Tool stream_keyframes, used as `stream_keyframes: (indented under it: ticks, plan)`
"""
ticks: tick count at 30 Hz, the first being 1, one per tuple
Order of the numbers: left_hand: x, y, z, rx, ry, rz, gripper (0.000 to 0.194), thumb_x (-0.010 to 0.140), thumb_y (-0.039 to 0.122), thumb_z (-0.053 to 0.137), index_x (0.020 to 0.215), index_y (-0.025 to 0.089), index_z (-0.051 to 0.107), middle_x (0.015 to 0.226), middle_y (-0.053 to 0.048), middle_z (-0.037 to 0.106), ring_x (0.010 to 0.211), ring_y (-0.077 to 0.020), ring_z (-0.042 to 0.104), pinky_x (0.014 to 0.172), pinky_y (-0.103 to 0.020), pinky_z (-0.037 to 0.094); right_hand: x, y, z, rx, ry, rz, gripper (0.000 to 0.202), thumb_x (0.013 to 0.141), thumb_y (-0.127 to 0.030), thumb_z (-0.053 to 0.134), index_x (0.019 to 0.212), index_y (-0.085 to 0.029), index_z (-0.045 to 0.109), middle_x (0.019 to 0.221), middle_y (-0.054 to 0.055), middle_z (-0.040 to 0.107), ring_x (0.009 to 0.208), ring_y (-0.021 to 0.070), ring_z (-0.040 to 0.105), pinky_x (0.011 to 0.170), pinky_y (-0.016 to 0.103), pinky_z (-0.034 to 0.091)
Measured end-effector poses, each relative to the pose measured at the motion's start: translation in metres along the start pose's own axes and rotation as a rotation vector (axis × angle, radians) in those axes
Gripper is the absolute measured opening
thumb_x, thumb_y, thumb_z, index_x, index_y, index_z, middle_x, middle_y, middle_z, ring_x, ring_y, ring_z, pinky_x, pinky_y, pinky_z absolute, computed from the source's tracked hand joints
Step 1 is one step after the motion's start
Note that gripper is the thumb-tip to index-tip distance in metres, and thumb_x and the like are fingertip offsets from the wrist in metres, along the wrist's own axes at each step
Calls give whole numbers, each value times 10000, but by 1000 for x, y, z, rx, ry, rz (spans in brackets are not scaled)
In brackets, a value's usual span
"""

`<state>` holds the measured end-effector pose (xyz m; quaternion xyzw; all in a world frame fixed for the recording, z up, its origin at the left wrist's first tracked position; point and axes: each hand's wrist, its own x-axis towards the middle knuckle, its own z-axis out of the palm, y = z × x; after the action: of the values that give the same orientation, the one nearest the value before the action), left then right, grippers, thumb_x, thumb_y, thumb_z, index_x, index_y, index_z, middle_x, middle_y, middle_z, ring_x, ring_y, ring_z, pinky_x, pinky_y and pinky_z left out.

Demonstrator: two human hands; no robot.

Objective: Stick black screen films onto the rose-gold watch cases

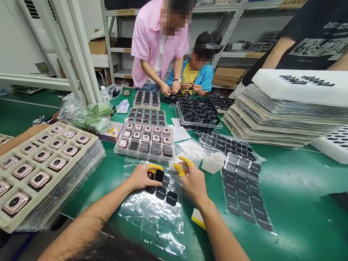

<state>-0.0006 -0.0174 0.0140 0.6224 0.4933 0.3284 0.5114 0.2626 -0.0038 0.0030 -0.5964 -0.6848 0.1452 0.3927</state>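
My left hand (140, 177), with yellow finger covers, grips a small square watch body (159, 175) with a dark glossy face between thumb and fingers. It is above a clear plastic sheet (152, 220) bearing several black square stickers (161, 193). To the right, my right hand (192, 180) is raised, its yellow-covered thumb and forefinger apart, and I see nothing clearly held. Just beyond both hands stands a clear tray (144, 155) with rows of pinkish watch bodies and some dark squares in its front row.
At left is a tall stack of trays (55, 170) filled with pink watch bodies. A sheet of dark stickers (244, 191) and a white roll (213, 162) lie right. Black straps fill a tray (197, 114). Two people work across the table; another stands behind stacked sheets (291, 115).
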Motion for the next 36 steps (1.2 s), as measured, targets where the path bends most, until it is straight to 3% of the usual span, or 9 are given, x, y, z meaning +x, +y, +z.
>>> stream_keyframes:
  ticks: [3, 7, 11, 16, 19, 23, 27, 32, 36]
  plan:
    - [0, 2, 1, 10, -1, -12, 671, 668, 326, 1080, 1314, 216, 932, 1015, -47, 934, 984, -260, 867, 925, -357, 691, -6, -5, -2, 35, 51, -132, 408, 1138, -555, 586, 1156, -271, 878, 1022, 119, 862, 804, 284, 754, 763, 416, 606]
    - [2, 2, 5, -12, 16, -33, 682, 628, 318, 1098, 1282, 210, 935, 990, -34, 929, 991, -267, 868, 944, -361, 690, -12, -7, -2, 10, 114, -385, 258, 1169, -336, 665, 1116, -263, 907, 1012, 125, 864, 871, 285, 791, 737, 389, 603]
    - [5, -1, 10, -48, 46, -33, 688, 611, 265, 1108, 1265, 154, 923, 1077, -89, 945, 1050, -301, 873, 987, -368, 681, -18, -8, 4, 12, 49, -550, 245, 1121, -171, 686, 1090, -260, 913, 1017, 123, 863, 878, 288, 760, 738, 404, 610]
    - [3, -6, 12, -45, 33, -29, 658, 614, 156, 1044, 1263, 149, 934, 1156, -96, 958, 1088, -321, 884, 962, -352, 682, -20, -10, 12, 126, -114, -707, 311, 1103, -113, 712, 1263, -325, 873, 1288, 108, 888, 1094, 324, 775, 931, 516, 667]
    - [1, -7, 12, -42, 16, -33, 651, 625, 186, 1056, 1267, 173, 946, 1137, -84, 963, 1082, -322, 889, 955, -360, 693, -18, -9, 17, 136, -119, -701, 269, 1104, -134, 753, 1268, -326, 847, 1222, 87, 900, 1013, 308, 764, 874, 500, 639]
    - [1, -5, 12, -30, 25, -54, 626, 654, 285, 1094, 1260, 205, 958, 1081, -67, 965, 1015, -294, 888, 943, -358, 695, -16, -4, 18, 67, -67, -575, 272, 1106, -142, 717, 1275, -305, 855, 1035, 82, 858, 895, 288, 736, 777, 452, 615]
    - [2, -1, 12, -10, 37, -45, 620, 671, 290, 1080, 1274, 214, 957, 1122, -68, 966, 1025, -282, 889, 949, -347, 692, -17, -3, 16, 77, -68, -552, 234, 1118, -183, 725, 1169, -327, 901, 1141, 97, 852, 985, 294, 756, 844, 472, 646]
    - [3, -3, 12, -40, 33, -37, 589, 697, 294, 1074, 1265, 201, 948, 1086, -73, 964, 1000, -285, 897, 950, -364, 711, -17, -10, 20, 100, -58, -478, 127, 1142, -272, 753, 1145, -293, 878, 954, 54, 819, 882, 264, 737, 771, 417, 590]
    - [4, -5, 12, -28, 39, -34, 593, 677, 247, 1065, 1258, 221, 949, 1121, -69, 967, 1046, -296, 907, 963, -363, 722, -16, -14, 17, 159, -113, -478, 172, 1139, -242, 736, 1114, -330, 883, 940, 49, 819, 867, 268, 723, 772, 426, 586]
